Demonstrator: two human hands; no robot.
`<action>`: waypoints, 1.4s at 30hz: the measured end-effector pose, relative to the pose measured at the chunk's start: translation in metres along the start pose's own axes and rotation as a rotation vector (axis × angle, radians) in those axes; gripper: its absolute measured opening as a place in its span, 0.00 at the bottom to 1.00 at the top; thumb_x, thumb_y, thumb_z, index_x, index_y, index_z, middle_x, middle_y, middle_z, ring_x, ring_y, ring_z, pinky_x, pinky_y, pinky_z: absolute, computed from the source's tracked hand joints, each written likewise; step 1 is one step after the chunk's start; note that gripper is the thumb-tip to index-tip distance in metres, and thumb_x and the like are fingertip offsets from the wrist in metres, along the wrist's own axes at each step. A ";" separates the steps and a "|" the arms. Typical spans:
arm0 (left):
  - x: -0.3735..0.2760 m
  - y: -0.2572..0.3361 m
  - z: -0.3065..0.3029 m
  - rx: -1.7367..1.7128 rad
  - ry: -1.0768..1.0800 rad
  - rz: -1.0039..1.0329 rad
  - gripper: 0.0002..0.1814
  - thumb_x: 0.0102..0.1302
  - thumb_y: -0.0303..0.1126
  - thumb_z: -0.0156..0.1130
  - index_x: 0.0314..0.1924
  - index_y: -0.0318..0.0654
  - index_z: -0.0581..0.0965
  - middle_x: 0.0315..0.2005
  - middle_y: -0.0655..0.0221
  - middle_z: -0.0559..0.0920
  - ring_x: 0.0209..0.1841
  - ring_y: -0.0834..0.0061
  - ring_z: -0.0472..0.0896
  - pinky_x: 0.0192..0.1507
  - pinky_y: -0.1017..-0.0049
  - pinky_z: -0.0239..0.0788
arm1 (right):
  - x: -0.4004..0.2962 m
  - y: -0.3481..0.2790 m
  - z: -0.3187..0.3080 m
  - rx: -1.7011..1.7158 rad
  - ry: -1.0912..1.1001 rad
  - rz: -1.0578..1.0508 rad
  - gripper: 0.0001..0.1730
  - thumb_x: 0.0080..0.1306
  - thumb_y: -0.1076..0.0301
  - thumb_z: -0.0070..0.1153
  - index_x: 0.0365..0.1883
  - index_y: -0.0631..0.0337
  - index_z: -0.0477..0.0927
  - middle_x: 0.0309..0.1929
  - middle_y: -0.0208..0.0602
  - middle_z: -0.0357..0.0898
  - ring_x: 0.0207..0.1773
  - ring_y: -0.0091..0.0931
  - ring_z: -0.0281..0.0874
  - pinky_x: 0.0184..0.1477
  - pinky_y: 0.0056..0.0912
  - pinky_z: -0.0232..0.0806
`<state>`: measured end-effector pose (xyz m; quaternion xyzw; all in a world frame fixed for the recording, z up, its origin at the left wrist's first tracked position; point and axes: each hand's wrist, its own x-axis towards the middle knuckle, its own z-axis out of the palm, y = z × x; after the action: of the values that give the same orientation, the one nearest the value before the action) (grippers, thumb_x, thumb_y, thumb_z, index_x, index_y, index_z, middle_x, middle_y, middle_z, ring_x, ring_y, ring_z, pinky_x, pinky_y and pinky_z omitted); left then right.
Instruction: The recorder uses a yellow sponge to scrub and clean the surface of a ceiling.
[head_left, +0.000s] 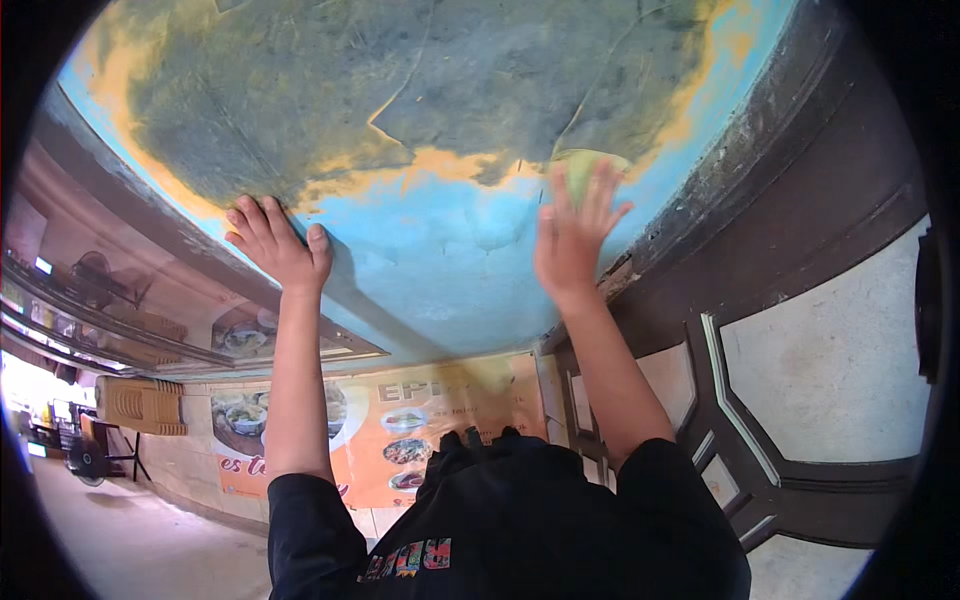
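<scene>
My left hand (274, 244) lies flat against a painted wall surface (427, 247), fingers apart and nothing in it. It touches the left border, where blue and orange paint meet the dark grey area. On the right, my right hand (577, 232) is blurred, its fingers spread over a thin yellow-green pad (592, 161) that it presses to the surface. Whether the pad is a sponge or an abrasive sheet I cannot tell. Between my hands runs a ragged orange edge (450, 169), with the dark grey patch (300, 97) above and light blue paint below.
Dark wooden panelling with pale inset panels (825, 360) stands close on my right. A glossy reflecting panel (150, 247) flanks the left. Lower down are an orange banner with food pictures and writing (367, 480), stacked plastic chairs (139, 405) and a fan (84, 457).
</scene>
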<state>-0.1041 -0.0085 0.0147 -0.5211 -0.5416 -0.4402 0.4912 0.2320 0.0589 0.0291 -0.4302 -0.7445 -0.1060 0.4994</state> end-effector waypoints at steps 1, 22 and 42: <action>0.000 -0.002 -0.001 -0.005 0.004 -0.002 0.36 0.70 0.55 0.40 0.69 0.36 0.59 0.71 0.54 0.53 0.74 0.51 0.43 0.71 0.49 0.25 | -0.004 -0.010 0.004 0.004 -0.002 0.000 0.26 0.69 0.57 0.43 0.67 0.40 0.66 0.75 0.53 0.41 0.77 0.51 0.32 0.63 0.79 0.16; 0.002 -0.035 -0.009 -0.038 0.014 0.013 0.35 0.69 0.54 0.42 0.70 0.42 0.59 0.72 0.58 0.53 0.75 0.53 0.41 0.71 0.50 0.21 | 0.014 -0.104 0.030 -0.102 -0.110 -0.146 0.32 0.63 0.62 0.55 0.66 0.33 0.66 0.76 0.49 0.41 0.76 0.53 0.35 0.63 0.79 0.15; 0.014 -0.054 -0.040 -0.018 0.010 0.030 0.30 0.73 0.47 0.38 0.69 0.40 0.62 0.71 0.58 0.56 0.75 0.53 0.44 0.71 0.51 0.23 | 0.001 -0.133 0.008 -0.210 -0.120 -0.095 0.28 0.65 0.64 0.50 0.65 0.37 0.68 0.74 0.49 0.46 0.75 0.53 0.39 0.62 0.81 0.20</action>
<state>-0.1544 -0.0499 0.0361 -0.5313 -0.5275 -0.4402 0.4957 0.1270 -0.0167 0.0618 -0.4499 -0.7774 -0.1813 0.4006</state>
